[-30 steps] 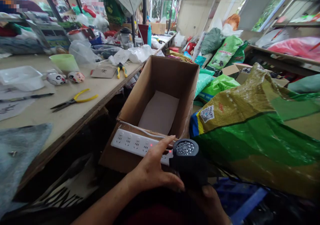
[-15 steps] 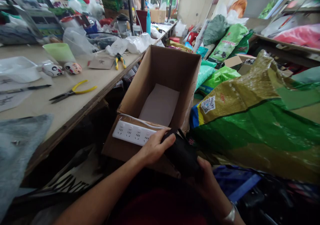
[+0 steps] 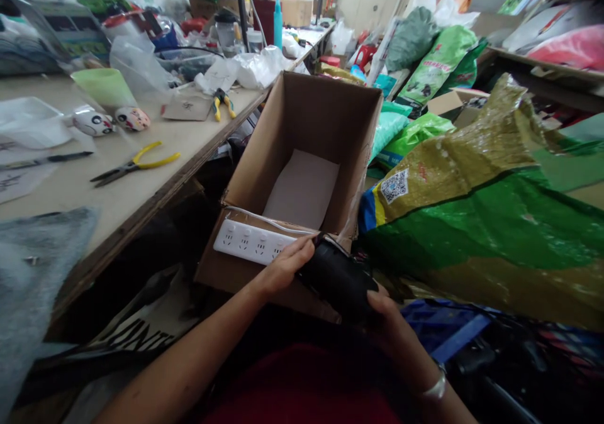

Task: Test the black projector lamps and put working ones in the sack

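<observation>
Over the near edge of an open cardboard box (image 3: 330, 134), both hands grip a black object (image 3: 336, 279) between them: the left hand (image 3: 283, 268) curves over its top, just beside a white power strip (image 3: 250, 243), and the right hand (image 3: 384, 311) cups its far end. The strip lies on the near flap. A white sheet (image 3: 302, 188) covers the box bottom; yellow-handled pliers (image 3: 134, 167) lie on the counter (image 3: 117, 204) to the left.

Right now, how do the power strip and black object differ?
The power strip is white and long, the black object dark and rounded. The strip shows sockets; the object none. The strip lies on the box; the object sits between left hand and right hand. Both sit at its near edge.
</observation>
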The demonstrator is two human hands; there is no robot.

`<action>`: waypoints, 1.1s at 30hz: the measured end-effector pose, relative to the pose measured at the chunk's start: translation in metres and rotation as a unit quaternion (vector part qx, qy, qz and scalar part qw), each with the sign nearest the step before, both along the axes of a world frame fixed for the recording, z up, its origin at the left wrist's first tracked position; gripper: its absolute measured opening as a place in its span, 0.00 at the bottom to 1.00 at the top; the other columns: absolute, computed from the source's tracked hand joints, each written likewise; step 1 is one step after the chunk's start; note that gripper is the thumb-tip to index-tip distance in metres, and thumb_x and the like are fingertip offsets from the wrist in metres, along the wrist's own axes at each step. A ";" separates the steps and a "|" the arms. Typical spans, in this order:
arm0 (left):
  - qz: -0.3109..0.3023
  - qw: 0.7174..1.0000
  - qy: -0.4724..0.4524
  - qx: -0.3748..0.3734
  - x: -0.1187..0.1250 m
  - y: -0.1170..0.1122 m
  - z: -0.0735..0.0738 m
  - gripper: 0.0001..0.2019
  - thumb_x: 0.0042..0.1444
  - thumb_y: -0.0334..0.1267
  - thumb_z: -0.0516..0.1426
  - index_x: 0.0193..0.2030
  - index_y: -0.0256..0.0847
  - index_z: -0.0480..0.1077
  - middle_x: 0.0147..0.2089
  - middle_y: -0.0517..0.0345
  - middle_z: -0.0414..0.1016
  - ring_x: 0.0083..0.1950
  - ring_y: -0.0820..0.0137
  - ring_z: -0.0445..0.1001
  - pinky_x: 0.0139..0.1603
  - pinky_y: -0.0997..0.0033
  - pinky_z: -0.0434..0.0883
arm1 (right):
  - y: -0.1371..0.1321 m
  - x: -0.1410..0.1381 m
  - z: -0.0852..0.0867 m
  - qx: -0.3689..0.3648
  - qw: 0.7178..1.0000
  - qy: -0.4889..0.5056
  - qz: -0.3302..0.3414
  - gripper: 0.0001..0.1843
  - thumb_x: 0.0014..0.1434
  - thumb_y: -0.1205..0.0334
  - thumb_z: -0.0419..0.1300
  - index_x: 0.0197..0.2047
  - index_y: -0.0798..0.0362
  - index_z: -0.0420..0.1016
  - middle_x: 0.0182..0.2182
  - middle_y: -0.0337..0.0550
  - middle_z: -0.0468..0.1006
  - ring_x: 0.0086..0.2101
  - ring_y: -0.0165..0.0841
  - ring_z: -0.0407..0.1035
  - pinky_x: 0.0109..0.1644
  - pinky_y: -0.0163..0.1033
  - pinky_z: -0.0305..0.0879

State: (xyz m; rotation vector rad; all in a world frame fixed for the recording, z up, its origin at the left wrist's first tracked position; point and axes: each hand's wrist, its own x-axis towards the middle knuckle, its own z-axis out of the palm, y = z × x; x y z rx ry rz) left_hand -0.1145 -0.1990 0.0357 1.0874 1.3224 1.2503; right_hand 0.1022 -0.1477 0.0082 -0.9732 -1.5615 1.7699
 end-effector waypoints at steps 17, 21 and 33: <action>0.032 0.996 0.008 0.086 0.006 -0.020 -0.005 0.23 0.63 0.47 0.48 0.62 0.43 0.59 0.64 0.53 0.62 0.65 0.60 0.57 0.66 0.62 0.50 | -0.005 -0.005 0.019 0.079 0.995 -0.063 0.009 0.37 0.40 0.54 0.66 0.54 0.51 0.62 0.47 0.48 0.73 0.45 0.43 0.68 0.47 0.44 0.66; 0.013 0.995 0.024 0.095 0.013 -0.022 0.001 0.21 0.63 0.47 0.47 0.61 0.46 0.61 0.64 0.56 0.60 0.66 0.60 0.53 0.68 0.60 0.46 | 0.000 0.013 0.017 0.103 0.991 -0.060 0.054 0.39 0.41 0.56 0.65 0.57 0.49 0.60 0.52 0.48 0.70 0.50 0.45 0.65 0.53 0.46 0.61; -0.146 0.989 -0.014 0.016 0.085 0.018 -0.018 0.22 0.57 0.55 0.50 0.52 0.49 0.70 0.55 0.50 0.70 0.57 0.53 0.67 0.58 0.48 0.64 | -0.024 0.170 0.060 0.029 0.981 -0.172 -0.087 0.45 0.33 0.60 0.72 0.57 0.52 0.65 0.45 0.46 0.75 0.44 0.44 0.70 0.48 0.44 0.66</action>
